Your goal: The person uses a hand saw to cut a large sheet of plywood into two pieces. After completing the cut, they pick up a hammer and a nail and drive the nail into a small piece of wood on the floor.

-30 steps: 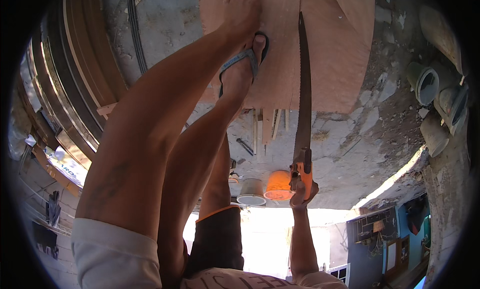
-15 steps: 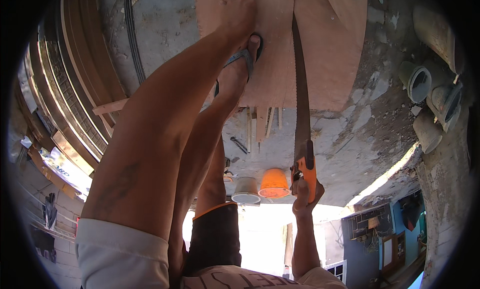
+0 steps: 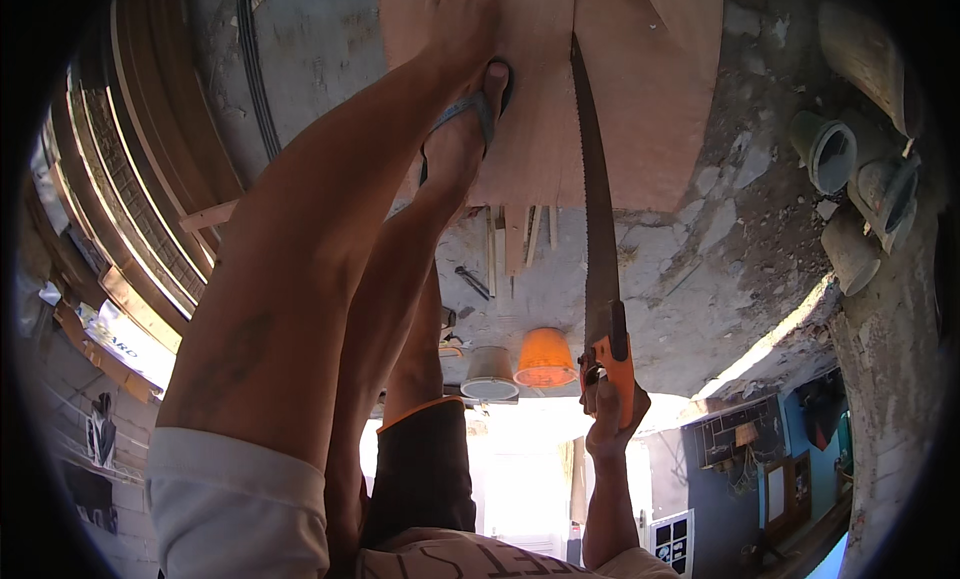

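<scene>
My right hand (image 3: pixel 608 419) is closed around the orange-and-black handle of a handsaw (image 3: pixel 600 199). The long dark toothed blade points away from me and crosses the near edge of a reddish-brown plywood sheet (image 3: pixel 640 129). Its tip meets a thin straight line that runs onward across the sheet. My left hand (image 3: pixel 465 19) presses on the plywood left of that line, its fingers stretched out and partly cut off by the top edge. Just nearer, my foot in a grey-strapped flip-flop (image 3: pixel 465 114) stands at the sheet's left part.
Narrow wood strips (image 3: pixel 515 239) lie near the plywood's near edge. An orange bucket (image 3: pixel 545 359) and a grey bucket (image 3: pixel 490 374) stand nearby. Grey pails (image 3: pixel 825 154) lie along the right wall. Long boards (image 3: pixel 165 109) lie at the left. Debris dots the concrete floor.
The saw has been drawn back slightly toward me along the line, my right hand moving with it. My left hand and foot stay on the plywood. The whole view has shifted a little.
</scene>
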{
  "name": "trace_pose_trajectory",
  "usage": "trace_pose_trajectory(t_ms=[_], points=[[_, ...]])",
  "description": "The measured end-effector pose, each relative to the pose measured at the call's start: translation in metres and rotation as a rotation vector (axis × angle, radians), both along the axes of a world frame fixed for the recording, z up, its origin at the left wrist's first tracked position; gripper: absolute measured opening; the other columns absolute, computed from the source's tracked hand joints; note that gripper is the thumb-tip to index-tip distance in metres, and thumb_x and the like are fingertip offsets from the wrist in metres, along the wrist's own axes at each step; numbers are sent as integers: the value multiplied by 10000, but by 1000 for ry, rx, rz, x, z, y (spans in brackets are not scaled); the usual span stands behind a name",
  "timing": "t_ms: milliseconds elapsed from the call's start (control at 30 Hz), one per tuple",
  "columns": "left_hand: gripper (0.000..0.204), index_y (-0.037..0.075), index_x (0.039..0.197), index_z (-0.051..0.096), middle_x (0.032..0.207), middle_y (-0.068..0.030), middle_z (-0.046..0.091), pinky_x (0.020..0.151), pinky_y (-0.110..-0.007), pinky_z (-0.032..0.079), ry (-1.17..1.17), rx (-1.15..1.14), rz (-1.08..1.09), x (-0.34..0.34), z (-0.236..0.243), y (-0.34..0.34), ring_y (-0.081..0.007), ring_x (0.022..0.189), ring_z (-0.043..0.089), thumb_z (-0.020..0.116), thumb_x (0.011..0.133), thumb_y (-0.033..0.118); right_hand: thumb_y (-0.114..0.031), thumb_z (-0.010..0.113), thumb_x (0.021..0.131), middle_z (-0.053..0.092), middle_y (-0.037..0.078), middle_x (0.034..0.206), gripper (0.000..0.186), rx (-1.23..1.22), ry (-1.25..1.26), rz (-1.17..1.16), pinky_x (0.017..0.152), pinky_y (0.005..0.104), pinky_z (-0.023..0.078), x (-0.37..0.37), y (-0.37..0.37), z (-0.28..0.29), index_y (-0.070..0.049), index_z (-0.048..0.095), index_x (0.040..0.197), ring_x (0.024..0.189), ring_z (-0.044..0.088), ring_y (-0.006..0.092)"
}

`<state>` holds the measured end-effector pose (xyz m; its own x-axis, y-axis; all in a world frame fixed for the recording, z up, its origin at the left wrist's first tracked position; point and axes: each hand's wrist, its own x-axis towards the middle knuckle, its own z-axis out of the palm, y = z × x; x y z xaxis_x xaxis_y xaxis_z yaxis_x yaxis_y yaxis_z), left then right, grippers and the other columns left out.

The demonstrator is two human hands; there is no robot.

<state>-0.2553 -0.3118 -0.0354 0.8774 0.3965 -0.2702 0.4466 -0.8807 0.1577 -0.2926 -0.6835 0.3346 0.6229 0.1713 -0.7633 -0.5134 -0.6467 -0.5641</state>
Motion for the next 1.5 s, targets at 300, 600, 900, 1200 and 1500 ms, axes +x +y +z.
trace_pose_trajectory(t_ms=[300, 600, 900, 1200, 1500], points=[[847, -96, 1625, 268, 1686, -331, 292, 1192, -662, 372, 3, -138, 164, 16, 14, -5, -612, 1497, 337, 632, 870, 28, -372, 622, 1053, 461, -33, 595, 388, 106, -15, -17, 494, 271, 354, 62, 79, -148, -45, 602, 845, 526, 396, 50], [901, -103, 1616, 282, 1676, -354, 289, 1180, -623, 414, 83, -71, 110, 15, 23, -9, -621, 1482, 353, 720, 859, 113, -352, 582, 1051, 460, -39, 592, 395, 125, -69, -35, 481, 275, 340, 4, -2, -83, 13, 698, 955, 507, 409, 55], [948, -183, 1563, 308, 1629, -385, 340, 1237, -605, 343, 59, -48, 33, 6, 6, 11, -590, 1487, 362, 781, 820, 166, -353, 546, 1063, 546, -14, 651, 435, 88, -109, 34, 492, 272, 338, -15, -7, -87, 44, 716, 1115, 548, 436, 54], [929, -213, 1526, 349, 1619, -404, 337, 1282, -573, 283, -20, -36, -37, 16, 12, 5, -557, 1501, 361, 793, 803, 164, -301, 584, 1062, 431, -19, 584, 406, 284, -68, -82, 488, 308, 362, 52, 63, -197, -92, 467, 735, 511, 386, 87], [914, -219, 1524, 345, 1615, -400, 349, 1280, -568, 283, 98, 17, 2, 0, 11, 9, -530, 1522, 343, 779, 811, 152, -469, 583, 1005, 737, 139, 958, 677, 35, -39, 87, 647, 241, 497, -63, -91, -72, 93, 651, 1377, 707, 636, 88]])
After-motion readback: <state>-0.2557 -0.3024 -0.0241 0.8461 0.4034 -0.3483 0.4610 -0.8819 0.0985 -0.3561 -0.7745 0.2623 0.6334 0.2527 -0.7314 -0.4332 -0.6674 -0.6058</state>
